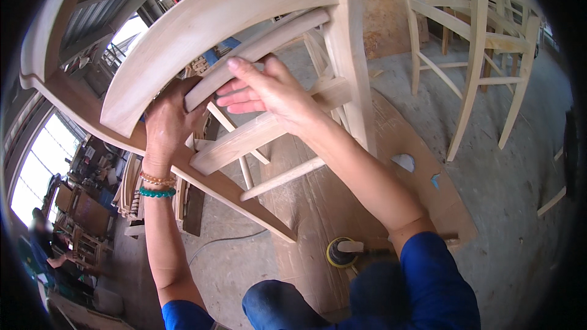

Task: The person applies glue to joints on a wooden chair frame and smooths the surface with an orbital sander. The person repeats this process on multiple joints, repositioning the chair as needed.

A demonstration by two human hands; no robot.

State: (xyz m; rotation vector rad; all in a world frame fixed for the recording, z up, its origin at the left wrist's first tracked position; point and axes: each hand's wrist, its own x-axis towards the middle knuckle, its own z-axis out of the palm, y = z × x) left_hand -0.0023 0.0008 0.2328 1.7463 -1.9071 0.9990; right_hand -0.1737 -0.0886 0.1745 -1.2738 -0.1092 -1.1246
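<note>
A bare, pale wooden chair (342, 43) fills the upper middle, tilted before me. It has a wide curved top slat (214, 21), a narrow rounded rail (263, 49) below that, and a flat lower slat (244, 143). My left hand (171, 113), with two beaded bracelets at the wrist, wraps round the left end of the narrow rail; its fingertips are mostly hidden behind the wood. Alongside the same rail, my right hand (269, 91) has its thumb at the rail's edge and several fingers stretched out below. I cannot see whether the right fingers press on it.
A round sander (342, 252) lies on brown cardboard (391, 165) by my knees. Behind it a cord (229, 239) crosses the floor. More unfinished chairs (477, 40) stand at the right. Wooden parts (131, 189) are stacked at the left, and another person (55, 256) is farther left.
</note>
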